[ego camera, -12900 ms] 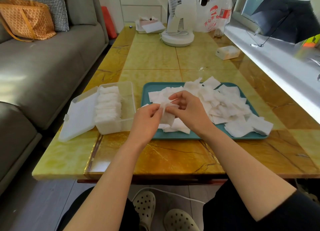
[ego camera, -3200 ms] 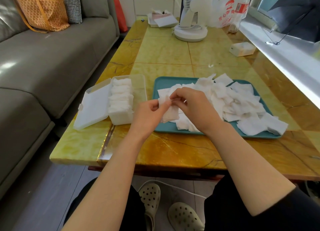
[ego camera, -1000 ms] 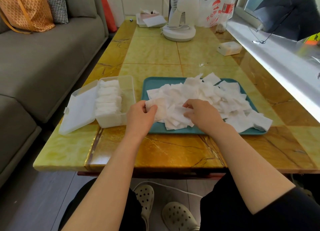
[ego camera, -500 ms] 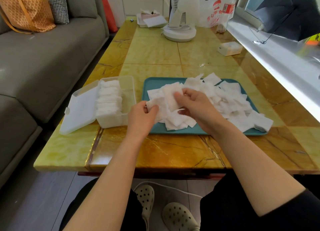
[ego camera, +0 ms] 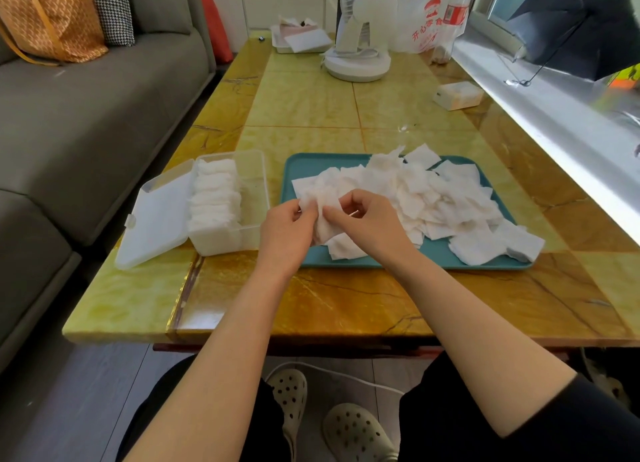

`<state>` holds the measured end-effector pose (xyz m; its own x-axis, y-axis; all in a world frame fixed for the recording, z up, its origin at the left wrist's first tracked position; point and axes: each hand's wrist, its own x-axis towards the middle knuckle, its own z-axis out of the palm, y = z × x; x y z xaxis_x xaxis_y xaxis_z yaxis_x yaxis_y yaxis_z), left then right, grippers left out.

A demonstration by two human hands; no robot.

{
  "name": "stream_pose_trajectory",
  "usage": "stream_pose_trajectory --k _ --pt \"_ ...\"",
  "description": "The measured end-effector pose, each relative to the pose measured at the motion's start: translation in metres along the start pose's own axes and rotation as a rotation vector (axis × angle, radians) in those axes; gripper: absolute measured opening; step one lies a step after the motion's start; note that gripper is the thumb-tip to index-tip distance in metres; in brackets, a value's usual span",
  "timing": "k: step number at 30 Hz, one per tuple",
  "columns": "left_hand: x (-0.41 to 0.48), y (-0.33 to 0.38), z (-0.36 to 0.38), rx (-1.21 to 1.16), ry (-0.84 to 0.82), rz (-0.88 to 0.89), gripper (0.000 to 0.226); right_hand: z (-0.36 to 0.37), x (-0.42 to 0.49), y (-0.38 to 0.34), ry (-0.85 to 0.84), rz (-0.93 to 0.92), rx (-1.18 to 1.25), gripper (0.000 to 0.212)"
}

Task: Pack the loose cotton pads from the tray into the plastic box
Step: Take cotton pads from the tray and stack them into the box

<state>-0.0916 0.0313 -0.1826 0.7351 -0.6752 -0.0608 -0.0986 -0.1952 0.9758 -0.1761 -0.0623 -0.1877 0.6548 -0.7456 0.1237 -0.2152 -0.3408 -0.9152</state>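
Step in hand: squaring a small stack (ego camera: 320, 216) of pads above the near-left part of the tray (ego camera: 304, 171); judged to come just before loading into the box (ego camera: 255, 198).
Left hand (ego camera: 287, 229): fingers curled round the left side of the stack.
Right hand (ego camera: 375, 226): thumb and fingertips pinching the right edge of the stack, other fingers curled in.
Technique: align the edges between both hands before moving. Grip lightly; the pads look soft and would likely crumple or fan out under a hard squeeze. Carry the stack on edge and seat it beside the row.
Box: open, on the counter (ego camera: 311, 108) left of the tray, near it but apart. A row (ego camera: 214, 198) of pads stands on edge in its left half; the right half is free.
Lid (ego camera: 156, 216): folded open to the left, clear of the loading side.
Heap (ego camera: 443, 198): loose pads cover most of the tray; task judged well short of done.
Path: short, leftward; nothing stands between hands and box.
Risk: corner pads (ego camera: 519, 245) overhang the tray's near-right rim onto the counter and may slide off if the tray is nudged.
Surroundings: fan (ego camera: 358, 56), carton (ego camera: 457, 94) and bag (ego camera: 426, 18) at the far end, well apart; sofa (ego camera: 86, 115) to the left.
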Motion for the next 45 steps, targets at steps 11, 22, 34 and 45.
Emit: stream_pose_trajectory --k 11,22,34,45 --pt "0.000 0.000 -0.003 0.062 0.050 0.072 0.007 -0.008 0.003 0.005 0.083 -0.032 -0.135 0.012" --pt "0.000 -0.001 -0.008 0.096 0.095 0.056 0.007 -0.006 0.001 0.017 -0.182 -0.097 -0.955 0.047" --pt "0.000 0.000 -0.008 0.148 0.113 0.065 0.018 -0.019 0.006 0.004 -0.193 0.135 -0.759 0.029" --pt "0.001 -0.002 -0.009 0.129 0.102 0.065 0.021 -0.023 0.007 0.011 0.049 -0.057 -0.517 0.020"
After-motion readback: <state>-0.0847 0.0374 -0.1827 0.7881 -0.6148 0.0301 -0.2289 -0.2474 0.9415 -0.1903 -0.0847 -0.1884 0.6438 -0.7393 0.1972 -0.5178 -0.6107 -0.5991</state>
